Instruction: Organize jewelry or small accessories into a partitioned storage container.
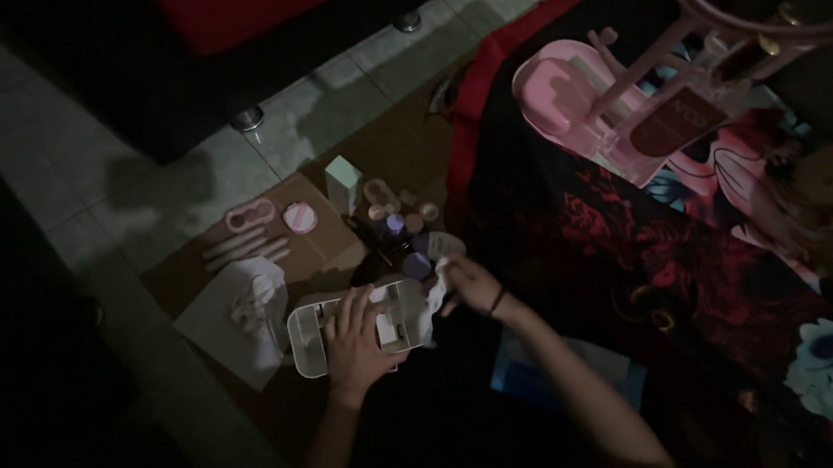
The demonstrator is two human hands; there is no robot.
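On the floor, a crumpled tissue (pixel 259 296) lies left of a white organizer tray (pixel 313 338). The left hand (pixel 357 338) presses flat and open on the tray, whose long axis runs left to right. Just right, the right hand (pixel 466 282) pinches a white wipe (pixel 438 280) at the tray's right end, so it is nearer the small jars (pixel 406 227).

1 pale green upright box (pixel 343 183) stands on the cardboard (pixel 322 242)
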